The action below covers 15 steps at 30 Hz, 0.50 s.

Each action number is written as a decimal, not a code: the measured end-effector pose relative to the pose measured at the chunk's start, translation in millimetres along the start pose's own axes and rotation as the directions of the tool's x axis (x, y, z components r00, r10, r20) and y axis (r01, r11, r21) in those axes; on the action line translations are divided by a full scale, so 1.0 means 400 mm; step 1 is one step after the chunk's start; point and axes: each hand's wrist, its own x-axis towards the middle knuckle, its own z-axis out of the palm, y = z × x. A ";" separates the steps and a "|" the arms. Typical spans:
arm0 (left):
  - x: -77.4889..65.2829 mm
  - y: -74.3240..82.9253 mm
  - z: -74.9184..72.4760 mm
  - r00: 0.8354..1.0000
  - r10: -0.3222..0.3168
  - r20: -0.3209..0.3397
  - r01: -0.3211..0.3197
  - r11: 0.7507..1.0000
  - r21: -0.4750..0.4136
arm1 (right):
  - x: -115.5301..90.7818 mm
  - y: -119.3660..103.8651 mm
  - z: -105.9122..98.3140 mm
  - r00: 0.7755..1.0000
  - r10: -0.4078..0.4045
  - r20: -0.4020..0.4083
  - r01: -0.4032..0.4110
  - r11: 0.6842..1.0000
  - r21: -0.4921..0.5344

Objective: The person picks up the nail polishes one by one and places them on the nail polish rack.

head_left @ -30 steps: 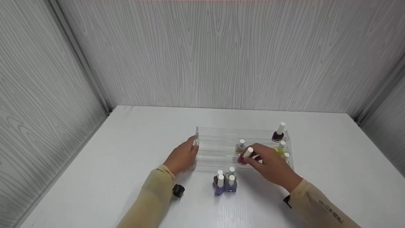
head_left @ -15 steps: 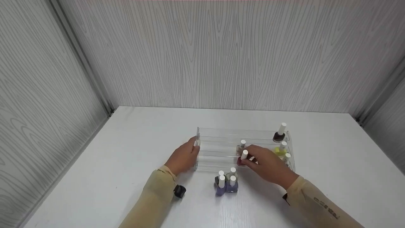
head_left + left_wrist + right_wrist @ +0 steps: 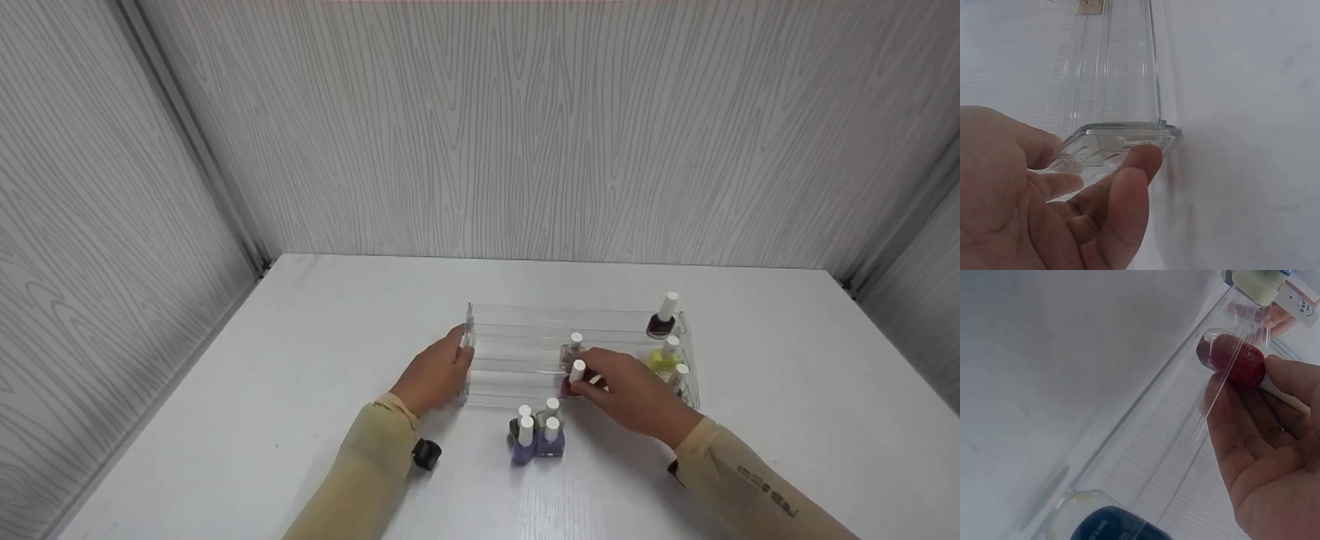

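Now the small red glass nail-polish bottle with a white cap [image 3: 568,387] sits lower than a second ago, and it's coming upright: earlier it leans over to one side, cap swung out, and here that cap points almost straight up. It's in the front tier of the clear plastic tiered rack [image 3: 517,382], right behind the see-through lip; whether its base rests on the tier, I cannot tell. The right hand [image 3: 634,390] is dropping with it, thumb and fingertips pinched together about the cap end.

Over on the other side, the left hand [image 3: 435,373] holds steady, thumb and fingers bent around the rack's left end panel, just as before. The rack itself stays put.

Just behind the red one, on the middle tier, stands a clear bottle with a white cap [image 3: 568,357], unmoved. Down at the right end it's unchanged too: a dark white-capped bottle [image 3: 661,325] up top, a yellow white-capped bottle [image 3: 664,361] in the middle, and a white-capped bottle partly hidden by the hand [image 3: 681,372] at the front.

And in front of the rack, on the white worktop [image 3: 300,360], a close cluster of four white-capped bottles [image 3: 550,444] keeps its place, two purple ones nearest the person.
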 end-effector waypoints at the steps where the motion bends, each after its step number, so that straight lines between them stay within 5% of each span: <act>1: -0.001 0.000 -0.001 1.000 0.003 0.003 -0.003 1.000 -0.004 | 0.000 0.001 0.001 1.000 0.000 0.003 0.000 1.000 0.002; 15: -0.004 0.001 -0.004 1.000 0.014 0.004 -0.014 1.000 -0.004 | 0.002 0.002 -0.003 0.999 -0.002 0.034 0.002 1.000 -0.002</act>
